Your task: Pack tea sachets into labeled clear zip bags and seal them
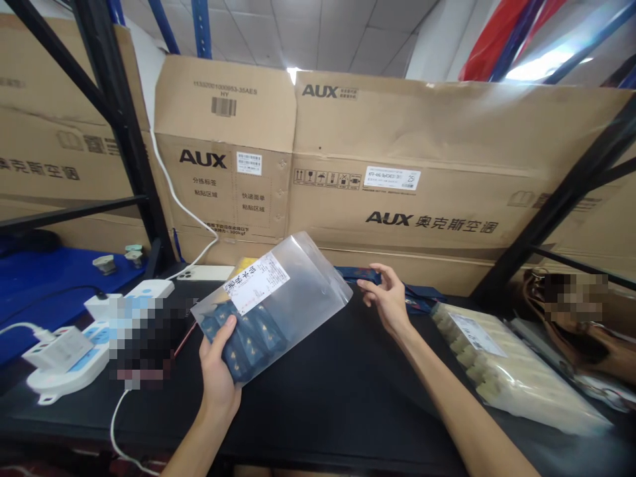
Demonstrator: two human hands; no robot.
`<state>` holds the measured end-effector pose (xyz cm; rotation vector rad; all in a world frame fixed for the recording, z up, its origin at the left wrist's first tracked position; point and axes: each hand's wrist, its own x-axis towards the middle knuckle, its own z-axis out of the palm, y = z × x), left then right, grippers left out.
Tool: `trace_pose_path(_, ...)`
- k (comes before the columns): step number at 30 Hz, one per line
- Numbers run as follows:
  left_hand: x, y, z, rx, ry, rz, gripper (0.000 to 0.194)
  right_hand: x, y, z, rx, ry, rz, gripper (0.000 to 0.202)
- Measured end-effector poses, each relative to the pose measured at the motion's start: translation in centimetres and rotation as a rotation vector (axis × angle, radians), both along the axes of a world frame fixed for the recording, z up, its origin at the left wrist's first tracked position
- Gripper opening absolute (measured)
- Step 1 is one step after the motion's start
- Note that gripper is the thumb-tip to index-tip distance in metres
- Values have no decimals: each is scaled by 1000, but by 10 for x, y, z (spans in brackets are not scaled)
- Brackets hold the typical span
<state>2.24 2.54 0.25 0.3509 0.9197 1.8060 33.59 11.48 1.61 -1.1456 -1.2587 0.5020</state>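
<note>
My left hand (221, 358) grips a frosted plastic bag (313, 291) by its lower left corner, thumb on the front. Several dark blue packets (248, 338) with small light marks show through the bag's lower part. A white label (261, 281) with handwritten characters is stuck on the front. The bag tilts up to the right above the black table. Beyond its right end is my right hand (387, 298), fingers bent and apart, with nothing visibly held. Dark blue patterned pieces (422, 296) lie just behind that hand; whether the fingertips touch them I cannot tell.
A clear bag of pale items (517, 371) lies at the right, near a brown leather bag (536, 291). To the left stand a white power strip (74, 371) with plugs and cables and a white phone (206, 272). Cardboard sheets (338, 199) wall the back of the table (318, 424).
</note>
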Motion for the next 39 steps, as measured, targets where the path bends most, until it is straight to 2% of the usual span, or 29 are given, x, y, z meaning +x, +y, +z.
trace_pose_path(5, 3, -2, 1, -57, 34, -35, 48, -17, -31, 30, 107, 447, 315, 50)
trace_pose_path(8, 4, -3, 1, -65, 62, -45, 50, -21, -44, 38, 114, 423, 414, 52)
trace_pose_path(14, 5, -3, -3, -122, 83, -81, 50, -25, -50, 39, 79, 244, 468, 61)
trace_pose_path(17, 6, -4, -8, -95, 192, -154, 60, -36, -55, 36, 49, 46, 435, 59)
trace_pose_path(21, 6, -6, -12, -36, 325, -191, 73, -53, -65, 28, 11, -290, 307, 41)
trace_pose_path(25, 6, -6, -11, -63, 305, -201, 75, -60, -69, 22, 184, -326, 43, 39)
trace_pose_path(27, 7, -6, -10, -56, 298, -186, 75, -61, -70, 23, 189, -322, 4, 38)
trace_pose_path(28, 7, -6, -9, -54, 299, -181, 74, -60, -71, 25, 159, -350, 53, 36)
trace_pose_path(33, 7, -8, -5, -80, 331, -191, 74, -55, -74, 33, 7, -692, 523, 26)
trace_pose_path(36, 7, -8, -4, -109, 328, -211, 73, -51, -73, 33, -33, -726, 628, 28)
trace_pose_path(39, 6, -6, -6, -122, 295, -239, 68, -48, -69, 31, -55, -633, 719, 23)
